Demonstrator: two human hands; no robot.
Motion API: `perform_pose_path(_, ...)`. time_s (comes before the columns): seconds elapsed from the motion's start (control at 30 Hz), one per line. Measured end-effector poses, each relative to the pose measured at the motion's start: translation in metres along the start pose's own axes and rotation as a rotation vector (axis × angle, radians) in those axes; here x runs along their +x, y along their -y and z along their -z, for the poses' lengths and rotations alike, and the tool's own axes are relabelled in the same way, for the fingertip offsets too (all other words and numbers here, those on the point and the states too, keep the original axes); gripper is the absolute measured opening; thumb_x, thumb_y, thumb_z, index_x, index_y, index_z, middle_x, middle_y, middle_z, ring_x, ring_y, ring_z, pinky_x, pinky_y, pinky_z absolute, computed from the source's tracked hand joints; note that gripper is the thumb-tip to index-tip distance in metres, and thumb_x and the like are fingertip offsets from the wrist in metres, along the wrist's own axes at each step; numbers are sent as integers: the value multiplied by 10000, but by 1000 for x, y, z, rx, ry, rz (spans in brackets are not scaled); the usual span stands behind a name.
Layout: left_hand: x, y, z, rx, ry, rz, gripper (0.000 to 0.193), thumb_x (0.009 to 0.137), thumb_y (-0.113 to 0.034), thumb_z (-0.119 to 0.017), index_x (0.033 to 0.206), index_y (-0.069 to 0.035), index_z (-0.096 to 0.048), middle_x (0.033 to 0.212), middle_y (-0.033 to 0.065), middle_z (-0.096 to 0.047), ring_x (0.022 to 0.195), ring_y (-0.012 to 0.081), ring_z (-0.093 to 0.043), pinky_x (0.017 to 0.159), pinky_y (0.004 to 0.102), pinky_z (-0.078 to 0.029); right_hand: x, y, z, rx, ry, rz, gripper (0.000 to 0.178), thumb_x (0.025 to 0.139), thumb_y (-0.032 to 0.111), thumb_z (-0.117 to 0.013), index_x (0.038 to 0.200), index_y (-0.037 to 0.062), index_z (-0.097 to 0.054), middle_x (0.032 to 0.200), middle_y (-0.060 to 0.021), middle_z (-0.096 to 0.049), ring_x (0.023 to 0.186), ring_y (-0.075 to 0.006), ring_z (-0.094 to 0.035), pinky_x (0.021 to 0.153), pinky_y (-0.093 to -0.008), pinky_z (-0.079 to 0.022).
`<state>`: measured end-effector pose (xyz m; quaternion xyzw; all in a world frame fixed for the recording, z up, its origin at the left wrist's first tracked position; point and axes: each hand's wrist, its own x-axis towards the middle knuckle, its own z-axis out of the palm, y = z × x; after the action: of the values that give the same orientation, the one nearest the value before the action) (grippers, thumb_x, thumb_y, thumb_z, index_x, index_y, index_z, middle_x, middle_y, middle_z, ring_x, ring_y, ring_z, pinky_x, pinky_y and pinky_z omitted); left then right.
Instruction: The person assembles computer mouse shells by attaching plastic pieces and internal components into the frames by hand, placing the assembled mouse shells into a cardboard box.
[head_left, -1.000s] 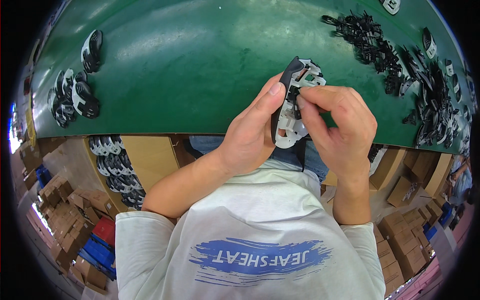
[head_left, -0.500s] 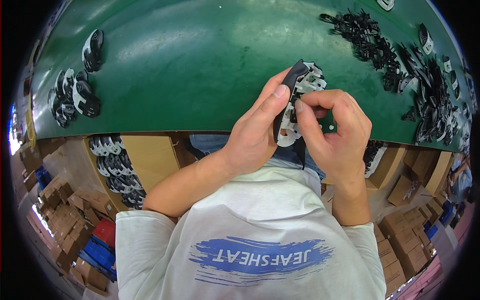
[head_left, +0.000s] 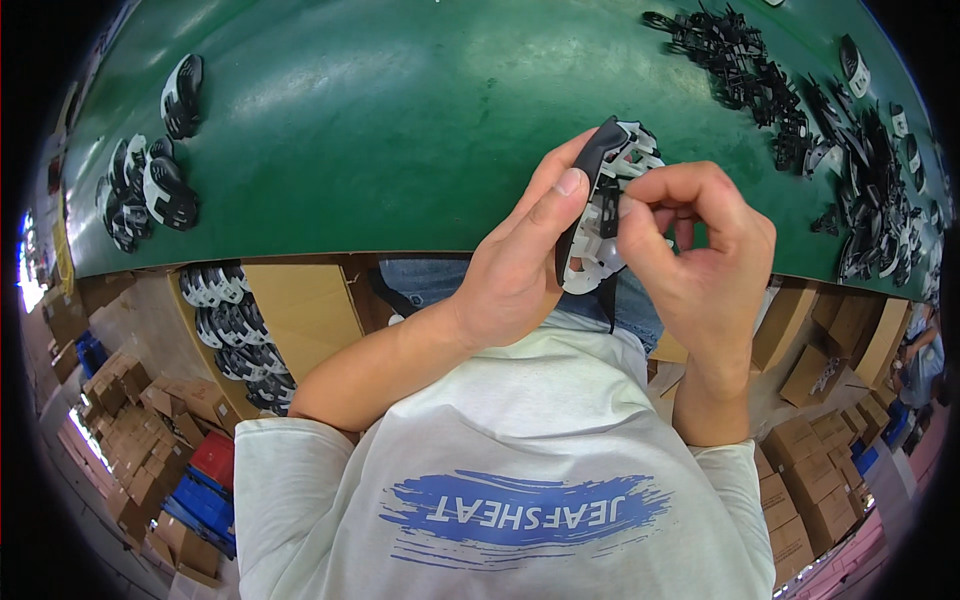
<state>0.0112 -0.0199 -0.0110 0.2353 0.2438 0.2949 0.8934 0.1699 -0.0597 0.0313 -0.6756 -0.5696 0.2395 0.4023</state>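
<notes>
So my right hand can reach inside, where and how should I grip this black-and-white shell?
Probably grip the shell by its long dark back, from the left, as your left hand does: the openwork white side faces right, toward your right hand.

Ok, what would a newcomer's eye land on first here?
Probably the black-and-white shell near the middle, gripped by the left hand, with the right hand at its open side. Next, the tangled heap of black parts at the upper right of the green table, then the blue print across the white shirt below.
</notes>
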Motion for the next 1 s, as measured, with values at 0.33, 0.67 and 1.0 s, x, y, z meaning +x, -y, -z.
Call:
perform_pose_path(0.33,2,8,-1,-39,12,-56,576,1176,-378,-344,1657,-64,-293,1531,107,-522,1388,213,-535,1165,400,-441,-3,-2,-1,60,-35,-129,111,844,-15,-788,913,20,-708,835,-32,-760,687,-83,-703,564,-226,-519)
perform_pose_path(0.67,1,0,-2,-360,-15,3,510,1171,-420,-328,1537,-98,-475,1435,92,-628,1303,202,-611,1126,396,-487,-8,-6,19,89,-3,79,298,834,-30,-837,1111,31,-744,1063,-106,-748,794,-163,-705,627,-265,-546)
perform_pose_path(1.0,2,8,-14,-150,-128,-257,649,1127,-490,-335,1578,-31,-419,1495,170,-595,1363,311,-592,1158,457,-478,-27,-9,-12,566,8,-227,592,931,-7,-727,1467,-39,-477,1288,-117,-623,1082,-182,-650,862,-314,-571)
